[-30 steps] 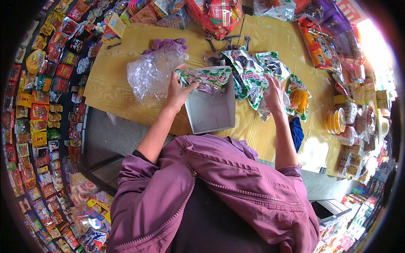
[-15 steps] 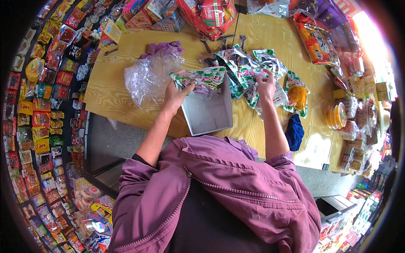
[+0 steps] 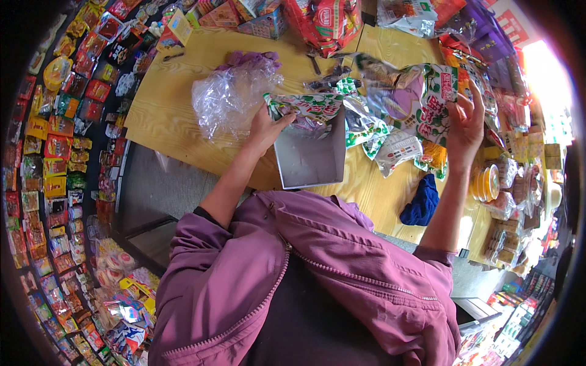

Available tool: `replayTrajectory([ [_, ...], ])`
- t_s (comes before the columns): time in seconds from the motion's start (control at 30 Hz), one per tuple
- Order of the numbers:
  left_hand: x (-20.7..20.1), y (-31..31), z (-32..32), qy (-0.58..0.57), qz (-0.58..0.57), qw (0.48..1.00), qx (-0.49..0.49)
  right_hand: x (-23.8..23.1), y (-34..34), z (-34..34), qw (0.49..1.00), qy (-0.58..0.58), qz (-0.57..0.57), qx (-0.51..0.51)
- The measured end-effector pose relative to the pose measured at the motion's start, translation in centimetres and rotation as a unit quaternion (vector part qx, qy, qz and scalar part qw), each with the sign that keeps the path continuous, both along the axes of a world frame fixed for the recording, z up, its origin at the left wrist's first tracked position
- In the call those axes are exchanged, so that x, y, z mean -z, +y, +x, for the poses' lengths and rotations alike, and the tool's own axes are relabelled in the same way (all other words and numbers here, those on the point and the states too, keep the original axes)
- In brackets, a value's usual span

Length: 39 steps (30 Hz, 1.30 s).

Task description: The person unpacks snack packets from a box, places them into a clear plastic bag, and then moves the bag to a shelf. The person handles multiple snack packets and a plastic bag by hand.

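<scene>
Clock positions are taken from the open grey box (image 3: 309, 165), which stands on the wood-grain surface (image 3: 160, 116). Crumpled clear plastic film (image 3: 223, 100) lies at 10 o'clock. The right hand (image 3: 466, 125) grips the edge of a green-and-white printed packet (image 3: 432, 100), raised at 2 o'clock. The left hand (image 3: 266, 129) clamps a second printed packet (image 3: 314, 106) across the box's 12 o'clock end. A blue cloth (image 3: 420, 204) lies at 4 o'clock. Step in hand, as judged: sorting packets singly. The next move calls for a secure edge grip and a steadied box.
</scene>
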<state>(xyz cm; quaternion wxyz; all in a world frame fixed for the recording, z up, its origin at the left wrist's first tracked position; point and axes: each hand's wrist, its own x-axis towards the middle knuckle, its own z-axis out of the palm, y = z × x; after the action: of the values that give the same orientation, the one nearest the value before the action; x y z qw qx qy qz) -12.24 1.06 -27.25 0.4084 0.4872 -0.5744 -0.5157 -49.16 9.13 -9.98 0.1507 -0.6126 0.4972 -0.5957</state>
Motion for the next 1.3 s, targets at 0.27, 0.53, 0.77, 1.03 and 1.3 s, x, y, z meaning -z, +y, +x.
replayTrajectory([
  [0.27, 0.0, 0.0, 0.0, 0.020, -0.016, 1.000, 0.002, -4.8, 0.0, 10.0, 0.967, 0.215, 0.072, -0.118],
  [0.53, -1.6, -0.2, 1.6, 0.084, 0.029, 0.993, 0.075, 4.0, -3.3, 13.7, 0.901, 0.360, -0.035, -0.240],
  [0.77, -2.6, 3.1, 1.2, 0.110, -0.117, 0.984, 0.081, 8.0, -3.9, 16.8, 0.927, 0.304, -0.066, -0.207],
  [1.03, -1.1, 2.5, 0.2, -0.128, -0.261, 0.948, -0.127, 7.4, -3.5, 12.9, 0.959, 0.242, -0.124, -0.083],
  [1.3, -0.9, 3.2, -1.0, 0.114, -0.092, 0.989, -0.026, 17.6, 1.2, 3.2, 0.860, 0.445, 0.248, -0.008],
])
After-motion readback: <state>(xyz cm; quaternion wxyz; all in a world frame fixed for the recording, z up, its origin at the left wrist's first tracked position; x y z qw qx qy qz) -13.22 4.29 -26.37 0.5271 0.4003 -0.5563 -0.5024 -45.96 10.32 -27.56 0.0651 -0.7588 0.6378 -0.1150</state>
